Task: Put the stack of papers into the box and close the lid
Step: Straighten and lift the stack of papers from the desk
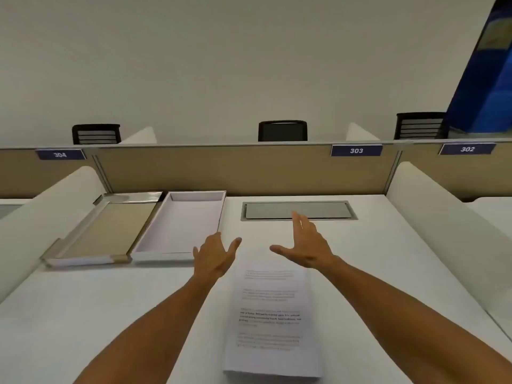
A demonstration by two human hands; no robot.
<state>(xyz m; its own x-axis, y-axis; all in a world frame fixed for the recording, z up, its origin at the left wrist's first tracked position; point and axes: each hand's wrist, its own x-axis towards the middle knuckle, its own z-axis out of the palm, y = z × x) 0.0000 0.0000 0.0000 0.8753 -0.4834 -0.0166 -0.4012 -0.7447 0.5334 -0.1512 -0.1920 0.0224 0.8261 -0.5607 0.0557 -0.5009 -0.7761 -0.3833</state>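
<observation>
A stack of printed white papers (273,322) lies flat on the white desk, near the front and centre. An open white box (180,252) sits at the back left, empty inside. Its lid (105,231), tan inside with silver edges, lies upturned just left of the box. My left hand (214,256) hovers open above the far left corner of the stack, close to the box's near right corner. My right hand (306,243) is open too, fingers spread, above the desk beyond the far right corner of the papers. Neither hand holds anything.
A grey cable hatch (299,210) is set into the desk behind my right hand. A tan partition (235,170) with number signs closes the back. White curved dividers (443,217) flank the desk on both sides. Black chair backs show beyond the partition.
</observation>
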